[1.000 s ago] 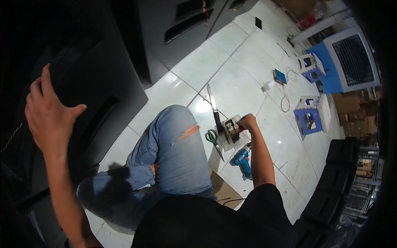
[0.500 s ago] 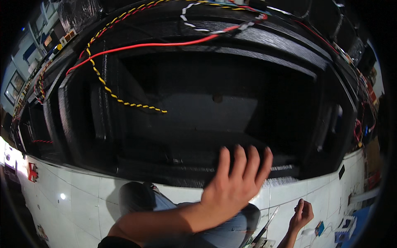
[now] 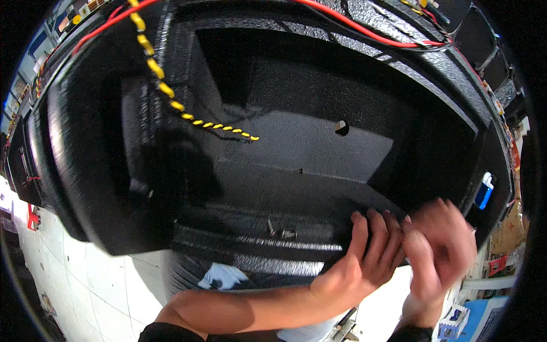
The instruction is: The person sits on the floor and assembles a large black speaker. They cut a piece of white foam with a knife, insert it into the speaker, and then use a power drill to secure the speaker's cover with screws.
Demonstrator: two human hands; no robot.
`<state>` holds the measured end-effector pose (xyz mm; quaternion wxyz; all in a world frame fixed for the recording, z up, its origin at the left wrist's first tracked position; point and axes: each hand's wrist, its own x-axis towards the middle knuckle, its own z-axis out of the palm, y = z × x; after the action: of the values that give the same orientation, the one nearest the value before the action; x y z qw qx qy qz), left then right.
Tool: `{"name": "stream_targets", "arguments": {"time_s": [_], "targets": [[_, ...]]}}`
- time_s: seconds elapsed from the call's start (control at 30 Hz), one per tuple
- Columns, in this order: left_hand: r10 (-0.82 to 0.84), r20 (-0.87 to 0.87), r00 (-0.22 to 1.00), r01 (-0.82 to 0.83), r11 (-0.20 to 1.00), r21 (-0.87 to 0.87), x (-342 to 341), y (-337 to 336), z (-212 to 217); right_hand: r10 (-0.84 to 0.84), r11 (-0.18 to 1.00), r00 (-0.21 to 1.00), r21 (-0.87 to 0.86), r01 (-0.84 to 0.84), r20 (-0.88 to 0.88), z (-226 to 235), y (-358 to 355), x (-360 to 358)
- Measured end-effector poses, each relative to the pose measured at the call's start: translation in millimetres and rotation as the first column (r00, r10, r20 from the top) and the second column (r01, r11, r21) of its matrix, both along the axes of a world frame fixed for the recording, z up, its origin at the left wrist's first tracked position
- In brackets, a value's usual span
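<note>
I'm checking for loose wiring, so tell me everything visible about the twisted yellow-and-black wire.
The twisted wire pairs thin yellow and black strands, apparently plastic-coated. It enters at the picture's top edge, near where a red cable crosses it, descends, then curves right. Its loose end shows in front of the black cabinet's interior; whether it touches a panel is unclear. Nothing grips the visible length.

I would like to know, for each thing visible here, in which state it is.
Black box-shaped cabinet: open toward the camera.
Round hole in its back: open.
Yellow-and-black twisted wire: hanging, visible end unconnected.
Smooth red wire: curved, looks slack.
Small shiny grey pieces: lying on the lower ledge.
Left bare hand: fingers extended at the cabinet's lower rim; grip unclear.
Right bare hand: fingers bent, blurred; contents unclear.
</note>
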<state>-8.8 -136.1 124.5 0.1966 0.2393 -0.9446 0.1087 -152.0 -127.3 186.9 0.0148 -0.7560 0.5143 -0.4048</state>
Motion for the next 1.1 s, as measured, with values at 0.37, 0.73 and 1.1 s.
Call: {"name": "stream_targets", "arguments": {"time_s": [0.37,0.73,1.1], "targets": [[0.161,-0.124,0.979,-0.174,0.980,-0.101,-31.0,9.8,-29.5,0.393,0.805,0.716,0.592,0.036,-0.578,-30.5,-159.5,63.0],[0.181,-0.356,0.917,-0.244,0.960,-0.140,-45.0,9.1,-57.4,-0.007,0.693,0.694,0.497,0.522,-0.720,-44.3,-179.8,82.8],[0.109,0.039,0.993,-0.093,0.952,-0.291,-26.3,20.1,-14.9,-0.115,0.990,0.918,-0.116,0.076,-0.379,12.7,-57.8,77.5]]}}
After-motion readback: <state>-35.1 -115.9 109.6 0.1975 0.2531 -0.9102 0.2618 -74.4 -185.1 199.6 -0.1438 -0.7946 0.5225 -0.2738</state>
